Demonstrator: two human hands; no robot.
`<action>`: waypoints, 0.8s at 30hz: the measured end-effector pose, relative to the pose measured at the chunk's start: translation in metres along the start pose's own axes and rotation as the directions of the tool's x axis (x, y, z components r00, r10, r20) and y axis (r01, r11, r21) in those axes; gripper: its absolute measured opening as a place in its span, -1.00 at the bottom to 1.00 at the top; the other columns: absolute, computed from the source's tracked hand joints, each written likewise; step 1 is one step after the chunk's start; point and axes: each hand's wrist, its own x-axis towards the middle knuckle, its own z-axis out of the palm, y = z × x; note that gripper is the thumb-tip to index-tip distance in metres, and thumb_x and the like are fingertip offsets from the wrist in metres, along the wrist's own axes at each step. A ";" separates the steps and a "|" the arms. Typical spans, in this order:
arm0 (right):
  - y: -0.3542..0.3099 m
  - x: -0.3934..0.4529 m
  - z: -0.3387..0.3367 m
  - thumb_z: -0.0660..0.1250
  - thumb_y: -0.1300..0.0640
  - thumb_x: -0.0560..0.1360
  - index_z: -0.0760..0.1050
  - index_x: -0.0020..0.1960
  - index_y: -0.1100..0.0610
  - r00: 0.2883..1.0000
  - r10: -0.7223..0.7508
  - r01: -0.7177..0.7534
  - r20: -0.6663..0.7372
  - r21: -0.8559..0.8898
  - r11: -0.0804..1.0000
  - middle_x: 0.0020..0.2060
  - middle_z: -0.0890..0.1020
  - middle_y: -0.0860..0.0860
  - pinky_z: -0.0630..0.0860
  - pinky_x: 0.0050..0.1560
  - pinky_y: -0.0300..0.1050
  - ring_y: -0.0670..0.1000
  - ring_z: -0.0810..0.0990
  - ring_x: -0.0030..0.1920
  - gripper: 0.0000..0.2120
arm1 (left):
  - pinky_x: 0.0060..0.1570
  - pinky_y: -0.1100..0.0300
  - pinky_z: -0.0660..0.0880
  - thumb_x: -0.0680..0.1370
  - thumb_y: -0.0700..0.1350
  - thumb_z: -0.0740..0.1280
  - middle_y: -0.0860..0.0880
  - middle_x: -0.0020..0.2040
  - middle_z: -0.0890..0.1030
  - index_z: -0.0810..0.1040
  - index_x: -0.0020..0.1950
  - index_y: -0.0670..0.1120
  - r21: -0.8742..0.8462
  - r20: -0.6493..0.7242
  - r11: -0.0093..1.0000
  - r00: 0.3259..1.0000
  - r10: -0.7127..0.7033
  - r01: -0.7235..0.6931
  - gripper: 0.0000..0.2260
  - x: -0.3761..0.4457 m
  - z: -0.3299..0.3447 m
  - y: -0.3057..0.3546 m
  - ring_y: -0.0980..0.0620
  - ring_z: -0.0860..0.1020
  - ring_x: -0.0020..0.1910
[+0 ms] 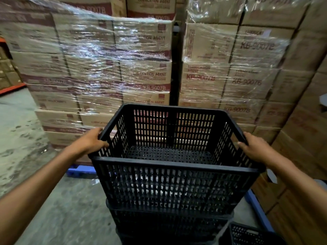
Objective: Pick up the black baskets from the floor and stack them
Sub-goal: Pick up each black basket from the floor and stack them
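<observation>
A black slotted plastic basket (169,183) fills the middle of the head view, upright and empty. My left hand (92,141) grips its left rim and my right hand (254,147) grips its right rim. The basket sits on or just above a stack of other black baskets (166,223) below it; whether it touches them I cannot tell. Another black basket (247,235) shows at the bottom right on the floor, partly cut off by the frame edge.
Pallets of shrink-wrapped cardboard boxes (109,68) rise directly behind the baskets, with more boxes (300,121) along the right. A blue pallet edge (80,169) lies at their base. Grey concrete floor (23,138) stretches to the left. An orange rack (10,88) stands far left.
</observation>
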 end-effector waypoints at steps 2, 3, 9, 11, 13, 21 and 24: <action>-0.006 0.018 -0.017 0.18 -0.06 0.54 0.20 0.45 0.17 0.995 -0.101 0.100 0.001 -0.122 0.988 0.36 0.41 0.20 0.41 0.26 0.05 0.16 0.45 0.28 -0.44 | 0.15 0.08 0.44 0.45 -0.15 0.40 -0.21 0.33 0.47 0.32 0.39 -0.16 0.086 0.006 0.993 0.996 0.084 -0.084 -0.46 0.010 -0.012 0.012 -0.18 0.50 0.21; -0.009 0.026 -0.029 0.16 -0.08 0.54 0.12 0.49 0.19 0.988 -0.151 0.144 -0.030 -0.178 0.974 0.45 0.28 0.20 0.28 0.39 0.05 0.15 0.30 0.42 -0.38 | 0.23 0.09 0.38 0.48 -0.12 0.36 -0.21 0.42 0.36 0.22 0.46 -0.17 0.129 -0.003 0.983 0.991 0.135 -0.133 -0.41 0.016 -0.017 0.020 -0.18 0.41 0.33; -0.041 0.059 -0.090 0.07 -0.01 0.59 -0.03 0.51 0.23 0.896 -0.294 0.257 -0.332 -0.151 0.954 0.53 0.02 0.15 -0.11 0.49 -0.01 0.11 -0.06 0.53 -0.39 | 0.51 -0.06 -0.04 0.59 -0.03 0.15 -0.12 0.56 -0.01 0.00 0.52 -0.15 0.327 -0.184 0.897 0.911 0.370 -0.298 -0.44 0.062 -0.047 0.058 -0.06 -0.04 0.55; -0.033 0.063 -0.040 0.03 -0.26 0.51 0.00 0.51 0.19 0.950 -0.232 0.215 -0.209 -0.101 0.971 0.50 0.13 0.10 0.01 0.45 0.00 0.14 -0.02 0.53 -0.26 | 0.51 -0.04 -0.11 0.61 0.00 0.06 -0.12 0.56 -0.10 -0.08 0.52 -0.17 0.429 -0.100 0.858 0.929 0.357 -0.283 -0.44 0.066 -0.021 0.048 -0.07 -0.10 0.55; -0.021 0.068 0.013 -0.11 -0.44 0.39 -0.09 0.51 0.19 0.985 -0.170 0.165 -0.002 -0.240 0.957 0.52 -0.01 0.04 0.03 0.45 -0.01 0.10 -0.08 0.53 -0.07 | 0.46 0.09 -0.21 0.62 0.03 0.00 -0.14 0.55 -0.20 -0.15 0.52 -0.20 0.484 0.050 0.822 0.947 0.316 -0.300 -0.42 0.070 0.010 0.028 -0.07 -0.17 0.54; -0.024 0.068 -0.009 -0.10 -0.44 0.21 -0.12 0.52 0.24 0.991 -0.106 0.127 0.086 -0.297 0.946 0.54 -0.14 0.15 -0.13 0.49 -0.06 0.07 -0.16 0.53 0.08 | 0.46 0.15 -0.06 0.58 0.14 0.03 -0.24 0.55 -0.05 -0.02 0.52 -0.21 0.409 0.214 0.847 0.938 0.274 -0.340 -0.36 0.080 -0.002 0.032 -0.12 -0.08 0.55; -0.027 0.066 -0.052 -0.02 -0.32 0.33 -0.04 0.51 0.26 0.956 -0.204 0.140 -0.209 -0.285 0.948 0.53 -0.04 0.19 -0.12 0.48 -0.02 0.10 -0.08 0.53 -0.06 | 0.45 0.13 0.02 0.59 0.05 0.11 -0.22 0.54 0.12 0.13 0.49 -0.22 0.306 0.004 0.866 0.910 0.415 -0.396 -0.45 0.092 -0.035 0.041 -0.10 0.06 0.53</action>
